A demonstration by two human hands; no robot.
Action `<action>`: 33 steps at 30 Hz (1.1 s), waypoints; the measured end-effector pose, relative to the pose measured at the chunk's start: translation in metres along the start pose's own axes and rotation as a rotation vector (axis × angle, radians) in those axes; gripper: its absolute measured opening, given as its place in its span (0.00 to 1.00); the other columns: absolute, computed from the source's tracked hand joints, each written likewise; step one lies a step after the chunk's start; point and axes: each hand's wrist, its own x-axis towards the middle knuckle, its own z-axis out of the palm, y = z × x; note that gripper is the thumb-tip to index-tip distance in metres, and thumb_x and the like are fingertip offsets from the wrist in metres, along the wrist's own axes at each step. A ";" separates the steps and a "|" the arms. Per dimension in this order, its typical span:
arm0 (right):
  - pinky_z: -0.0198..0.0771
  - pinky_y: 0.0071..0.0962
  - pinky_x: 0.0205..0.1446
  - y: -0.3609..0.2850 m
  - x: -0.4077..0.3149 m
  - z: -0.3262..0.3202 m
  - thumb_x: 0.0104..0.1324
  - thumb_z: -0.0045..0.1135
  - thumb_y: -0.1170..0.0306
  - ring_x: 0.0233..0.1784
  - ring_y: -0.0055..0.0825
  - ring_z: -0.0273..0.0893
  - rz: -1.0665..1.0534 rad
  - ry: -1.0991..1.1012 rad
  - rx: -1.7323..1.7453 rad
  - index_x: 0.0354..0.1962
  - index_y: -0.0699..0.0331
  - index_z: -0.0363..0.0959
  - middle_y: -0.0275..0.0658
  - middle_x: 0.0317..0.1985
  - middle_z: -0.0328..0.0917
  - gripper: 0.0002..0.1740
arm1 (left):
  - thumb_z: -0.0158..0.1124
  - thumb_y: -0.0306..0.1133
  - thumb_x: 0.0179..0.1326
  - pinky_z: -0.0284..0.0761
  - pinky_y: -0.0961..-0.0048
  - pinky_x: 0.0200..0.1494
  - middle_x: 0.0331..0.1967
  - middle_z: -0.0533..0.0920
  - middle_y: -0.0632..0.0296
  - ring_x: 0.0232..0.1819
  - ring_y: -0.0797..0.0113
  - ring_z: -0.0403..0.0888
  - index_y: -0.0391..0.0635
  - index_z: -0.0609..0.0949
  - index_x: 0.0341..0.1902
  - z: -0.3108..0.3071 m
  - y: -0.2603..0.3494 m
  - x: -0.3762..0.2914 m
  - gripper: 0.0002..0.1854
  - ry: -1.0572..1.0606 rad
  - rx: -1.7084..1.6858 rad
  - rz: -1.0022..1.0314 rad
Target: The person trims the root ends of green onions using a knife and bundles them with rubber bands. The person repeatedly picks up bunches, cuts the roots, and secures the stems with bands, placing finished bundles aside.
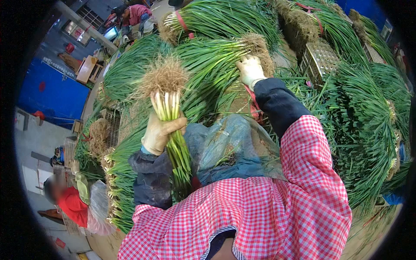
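Note:
My left hand (pixel 162 131), in a pale glove, is wrapped around a bunch of long allium greens (pixel 165 104). The bunch is upright, with its brown roots (pixel 165 76) above white stems and its leaves hanging below my fist. My right hand (pixel 249 70), gloved as well, rests on a heap of the same greens (pixel 211 61) in front of me. Its fingers bend over the stems beside the root ends (pixel 258 48), and their tips are partly hidden, so any grip there is unclear. A red strap (pixel 252 97) runs down from under my right wrist.
Translucent plastic (pixel 227 139) covers my lap. A large strapped bundle (pixel 221 19) lies beyond the heap. More greens (pixel 360 130) are piled at right, near a plastic crate (pixel 320 60). One person in red (pixel 73 204) is at lower left; another (pixel 136 16) bends at the top.

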 end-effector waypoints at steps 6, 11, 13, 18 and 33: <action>0.72 0.46 0.51 -0.005 0.008 -0.025 0.62 0.59 0.66 0.43 0.47 0.81 -0.040 -0.139 0.233 0.31 0.62 0.81 0.45 0.34 0.81 0.09 | 0.71 0.32 0.56 0.74 0.73 0.32 0.24 0.82 0.60 0.25 0.70 0.80 0.37 0.80 0.37 0.003 -0.005 0.026 0.12 -0.016 -0.032 0.076; 0.75 0.45 0.49 -0.016 0.000 -0.054 0.64 0.58 0.66 0.45 0.49 0.81 0.009 -0.257 0.402 0.37 0.64 0.78 0.48 0.38 0.82 0.10 | 0.70 0.32 0.57 0.73 0.73 0.31 0.23 0.82 0.60 0.25 0.70 0.79 0.37 0.81 0.35 0.021 -0.002 0.036 0.11 -0.050 -0.058 0.060; 0.75 0.45 0.51 -0.032 -0.005 -0.067 0.64 0.57 0.65 0.47 0.50 0.81 0.223 -0.318 0.500 0.40 0.64 0.78 0.49 0.40 0.82 0.12 | 0.71 0.31 0.55 0.73 0.73 0.31 0.22 0.82 0.61 0.24 0.70 0.79 0.37 0.82 0.35 0.024 -0.006 0.040 0.10 -0.076 -0.059 0.080; 0.74 0.43 0.53 -0.069 -0.010 -0.122 0.65 0.55 0.65 0.48 0.52 0.80 0.220 -0.400 0.723 0.43 0.64 0.78 0.50 0.41 0.81 0.13 | 0.75 0.31 0.54 0.75 0.74 0.42 0.37 0.83 0.65 0.36 0.75 0.78 0.38 0.84 0.47 0.019 -0.021 0.048 0.18 -0.010 0.064 0.163; 0.74 0.23 0.38 -0.039 -0.074 -0.152 0.69 0.59 0.70 0.35 0.20 0.80 1.031 -0.219 1.154 0.51 0.67 0.79 0.37 0.36 0.85 0.16 | 0.76 0.30 0.53 0.76 0.71 0.29 0.27 0.84 0.63 0.24 0.72 0.79 0.36 0.84 0.37 0.027 -0.021 0.033 0.12 0.046 0.071 0.093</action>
